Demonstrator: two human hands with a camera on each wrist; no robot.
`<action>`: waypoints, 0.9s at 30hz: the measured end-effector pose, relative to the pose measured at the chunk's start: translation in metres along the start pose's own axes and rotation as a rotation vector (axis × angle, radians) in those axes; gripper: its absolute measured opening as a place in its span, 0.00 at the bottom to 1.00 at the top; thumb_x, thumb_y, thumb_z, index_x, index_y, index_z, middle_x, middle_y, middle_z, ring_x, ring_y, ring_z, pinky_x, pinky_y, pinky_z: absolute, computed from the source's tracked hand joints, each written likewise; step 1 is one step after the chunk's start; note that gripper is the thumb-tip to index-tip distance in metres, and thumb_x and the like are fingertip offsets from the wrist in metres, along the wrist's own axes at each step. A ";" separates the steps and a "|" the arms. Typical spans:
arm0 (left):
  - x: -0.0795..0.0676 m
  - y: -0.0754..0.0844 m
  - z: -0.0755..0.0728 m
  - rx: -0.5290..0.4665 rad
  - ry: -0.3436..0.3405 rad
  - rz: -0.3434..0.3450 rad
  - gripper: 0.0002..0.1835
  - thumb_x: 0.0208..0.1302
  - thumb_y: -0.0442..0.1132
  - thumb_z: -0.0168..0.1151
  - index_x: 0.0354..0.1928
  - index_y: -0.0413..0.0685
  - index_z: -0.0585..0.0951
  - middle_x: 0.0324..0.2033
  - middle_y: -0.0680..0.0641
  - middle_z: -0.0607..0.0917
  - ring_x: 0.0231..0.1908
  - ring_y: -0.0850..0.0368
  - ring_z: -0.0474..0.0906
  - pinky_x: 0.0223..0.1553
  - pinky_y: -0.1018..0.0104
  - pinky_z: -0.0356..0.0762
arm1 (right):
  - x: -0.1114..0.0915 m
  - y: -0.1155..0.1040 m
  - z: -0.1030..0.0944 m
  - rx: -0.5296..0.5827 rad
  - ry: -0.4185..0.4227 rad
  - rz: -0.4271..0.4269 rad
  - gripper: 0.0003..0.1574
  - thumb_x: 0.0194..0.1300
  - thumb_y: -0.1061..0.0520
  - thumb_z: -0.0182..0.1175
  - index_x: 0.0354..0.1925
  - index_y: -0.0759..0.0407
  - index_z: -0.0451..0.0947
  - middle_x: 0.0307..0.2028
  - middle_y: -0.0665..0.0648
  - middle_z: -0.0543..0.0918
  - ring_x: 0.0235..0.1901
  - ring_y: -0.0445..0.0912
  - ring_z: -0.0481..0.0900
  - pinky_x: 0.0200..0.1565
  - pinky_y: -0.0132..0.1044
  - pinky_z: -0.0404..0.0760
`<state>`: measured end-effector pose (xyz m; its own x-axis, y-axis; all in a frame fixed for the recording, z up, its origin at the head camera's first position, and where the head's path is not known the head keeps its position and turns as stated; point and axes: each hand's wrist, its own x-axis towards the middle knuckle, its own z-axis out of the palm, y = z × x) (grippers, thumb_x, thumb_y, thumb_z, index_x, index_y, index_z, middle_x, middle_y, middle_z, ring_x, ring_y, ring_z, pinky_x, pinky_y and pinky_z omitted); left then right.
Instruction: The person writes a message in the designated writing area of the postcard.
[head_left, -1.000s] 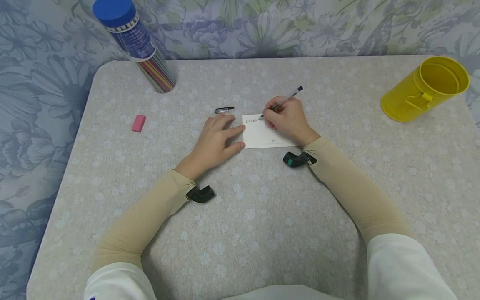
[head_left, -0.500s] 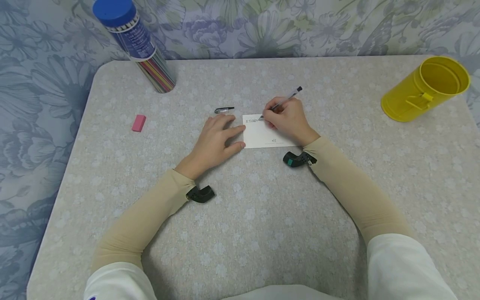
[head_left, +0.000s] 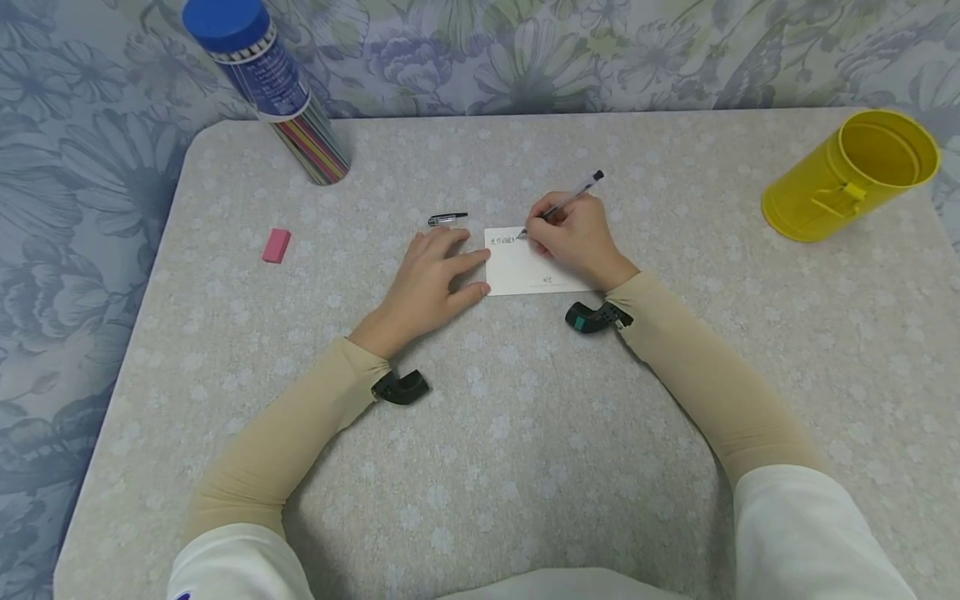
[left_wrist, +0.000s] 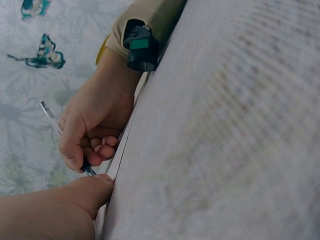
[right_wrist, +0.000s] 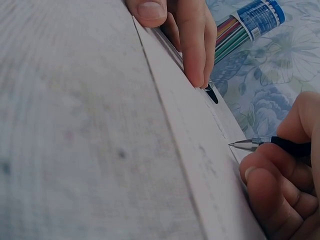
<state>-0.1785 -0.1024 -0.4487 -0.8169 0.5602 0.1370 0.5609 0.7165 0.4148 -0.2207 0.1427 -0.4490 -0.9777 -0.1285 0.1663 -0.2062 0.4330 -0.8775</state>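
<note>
A white card [head_left: 517,271] lies on the table with a short line of handwriting along its upper left and a small mark near its bottom edge. My right hand [head_left: 576,237] rests on its right part and pinches a clear-barrelled black pen [head_left: 581,187]. In the right wrist view the pen's metal tip [right_wrist: 242,144] is right at the card's surface beside the writing. My left hand [head_left: 431,279] lies flat with fingers spread, its forefinger and thumb tips on the card's left edge. Just beyond those fingers lies the black and clear pen cap [head_left: 447,219].
A pink eraser [head_left: 276,246] lies to the left. At the back left stands a blue-lidded tube of coloured pencils [head_left: 311,150]; an open yellow canister [head_left: 810,196] stands at the back right. The table [head_left: 480,467] meets a flower-patterned wall covering [head_left: 525,58] behind.
Both hands and the card keep nearly the same places. The pen stays at the end of the written line, with only very slight movement.
</note>
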 end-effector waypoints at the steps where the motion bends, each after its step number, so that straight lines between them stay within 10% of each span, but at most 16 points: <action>1: 0.000 0.000 0.000 0.000 0.000 0.000 0.27 0.69 0.52 0.66 0.65 0.49 0.81 0.69 0.36 0.73 0.74 0.34 0.61 0.74 0.29 0.51 | 0.000 0.000 0.000 0.001 0.001 -0.001 0.09 0.61 0.63 0.59 0.29 0.60 0.85 0.14 0.52 0.80 0.13 0.38 0.73 0.18 0.28 0.70; 27: 0.001 0.002 -0.002 0.001 0.001 0.002 0.26 0.69 0.51 0.66 0.65 0.48 0.81 0.69 0.35 0.73 0.73 0.35 0.62 0.73 0.28 0.52 | 0.000 -0.001 -0.001 -0.019 -0.025 -0.030 0.10 0.62 0.64 0.58 0.29 0.63 0.86 0.17 0.54 0.81 0.13 0.38 0.72 0.19 0.26 0.68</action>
<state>-0.1783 -0.1013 -0.4459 -0.8157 0.5615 0.1392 0.5630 0.7154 0.4137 -0.2201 0.1431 -0.4477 -0.9697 -0.1640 0.1811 -0.2366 0.4457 -0.8633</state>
